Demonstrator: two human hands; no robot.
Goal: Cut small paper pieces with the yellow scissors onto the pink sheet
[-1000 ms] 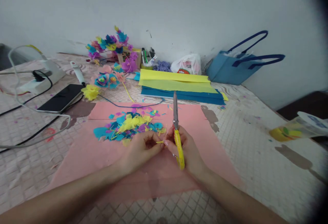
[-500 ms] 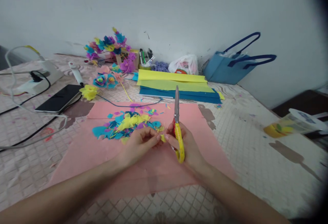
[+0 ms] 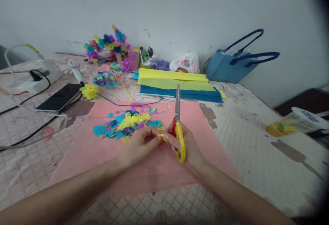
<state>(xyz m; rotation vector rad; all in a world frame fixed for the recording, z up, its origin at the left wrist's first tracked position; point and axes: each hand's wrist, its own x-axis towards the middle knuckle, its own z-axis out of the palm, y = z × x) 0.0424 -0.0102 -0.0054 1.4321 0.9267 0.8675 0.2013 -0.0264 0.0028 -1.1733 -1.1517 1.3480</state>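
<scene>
My left hand [image 3: 142, 146] is closed, thumb and fingertips pinching a small piece of yellow paper [image 3: 162, 137]. My right hand [image 3: 189, 149] is wrapped around scissors [image 3: 180, 142] with yellow and red handles. Their blades point up and away from me and look closed. The right thumb and fingertip also touch the right end of the yellow piece, so it is between both hands. Beneath lies a pink sheet [image 3: 205, 166]. Just beyond my left hand is a heap of blue, purple and yellow paper scraps [image 3: 128, 123].
Yellow and blue paper sheets [image 3: 174, 84] lie farther back. Paper flowers [image 3: 108, 45] stand back left, near a phone [image 3: 59, 97], a glue gun [image 3: 75, 71] and a power strip [image 3: 46, 77] with cables. To the right are a blue bag [image 3: 228, 67] and a plastic cup [image 3: 285, 125] on its side.
The fingertips of both hands have drawn slightly closer around the yellow piece, and the right thumb now presses onto it. The view has shifted a little; the scissors stay in the right hand.
</scene>
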